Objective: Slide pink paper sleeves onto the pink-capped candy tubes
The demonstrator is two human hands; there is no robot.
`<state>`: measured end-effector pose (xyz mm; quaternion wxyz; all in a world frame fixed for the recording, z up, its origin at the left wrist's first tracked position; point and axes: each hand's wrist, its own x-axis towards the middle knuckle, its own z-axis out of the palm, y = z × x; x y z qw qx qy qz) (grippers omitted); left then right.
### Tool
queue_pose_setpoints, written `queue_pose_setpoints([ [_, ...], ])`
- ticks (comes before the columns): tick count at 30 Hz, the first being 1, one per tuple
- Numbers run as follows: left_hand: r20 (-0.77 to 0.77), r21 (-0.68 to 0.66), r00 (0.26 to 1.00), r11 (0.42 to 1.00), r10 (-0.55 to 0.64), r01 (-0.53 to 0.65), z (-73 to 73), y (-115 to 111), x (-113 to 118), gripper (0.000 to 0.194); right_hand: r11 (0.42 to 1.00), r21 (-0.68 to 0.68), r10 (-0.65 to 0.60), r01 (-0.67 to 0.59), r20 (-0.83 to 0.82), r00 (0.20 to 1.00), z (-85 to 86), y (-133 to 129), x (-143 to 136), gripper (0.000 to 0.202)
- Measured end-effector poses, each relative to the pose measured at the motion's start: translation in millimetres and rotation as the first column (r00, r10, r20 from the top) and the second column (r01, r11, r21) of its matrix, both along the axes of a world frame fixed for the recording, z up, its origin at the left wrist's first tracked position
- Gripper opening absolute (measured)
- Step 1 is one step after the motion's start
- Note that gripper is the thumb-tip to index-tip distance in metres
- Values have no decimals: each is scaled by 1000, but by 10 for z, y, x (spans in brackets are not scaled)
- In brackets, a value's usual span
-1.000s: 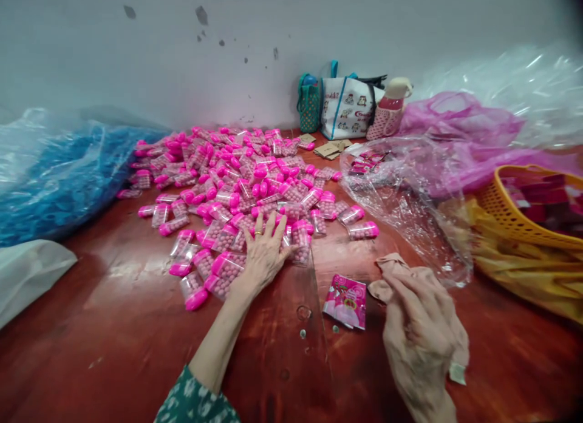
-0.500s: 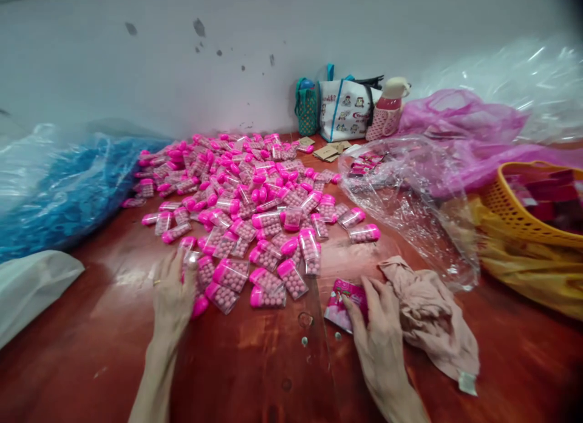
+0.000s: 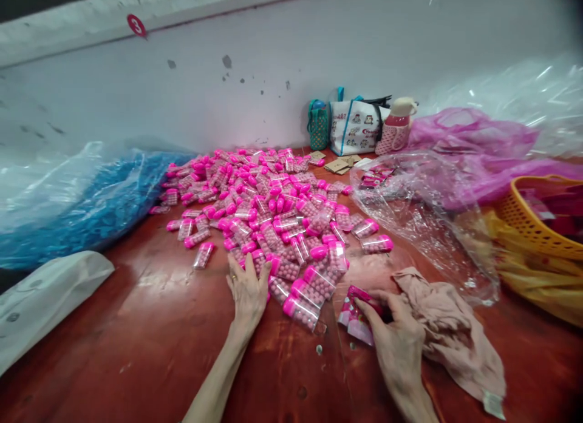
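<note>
A large heap of small clear containers (image 3: pixel 273 229) with bright pink caps and pink balls inside is spread over the red-brown table. My left hand (image 3: pixel 248 289) lies against the heap's near edge, its fingers spread and touching containers. At the right, my right hand (image 3: pixel 396 329) has its thumb and fingers on a pink printed packet (image 3: pixel 355 317) lying on the table. Beside that hand is a crumpled beige cloth (image 3: pixel 455 332).
Blue items in a clear bag (image 3: pixel 118 198) and a white bag (image 3: pixel 54 295) lie left. A patterned bag (image 3: pixel 353 128), bottles and brown cards (image 3: pixel 341 164) stand or lie behind. At right are clear plastic (image 3: pixel 423 216), pink plastic and a yellow basket (image 3: pixel 532 223).
My left hand has moved right, and the near containers have shifted right and bunched closer to the packet. My right hand's fingers are more curled on the packet. The view has tilted.
</note>
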<state>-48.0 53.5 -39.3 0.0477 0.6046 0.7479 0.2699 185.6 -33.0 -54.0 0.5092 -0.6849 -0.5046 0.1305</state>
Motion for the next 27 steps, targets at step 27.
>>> queue_pose_setpoints([
  [27,719,113,533,832,-446,544,321,-585,1095,27,985,52,169,-165,-98,981,286,4,88,20],
])
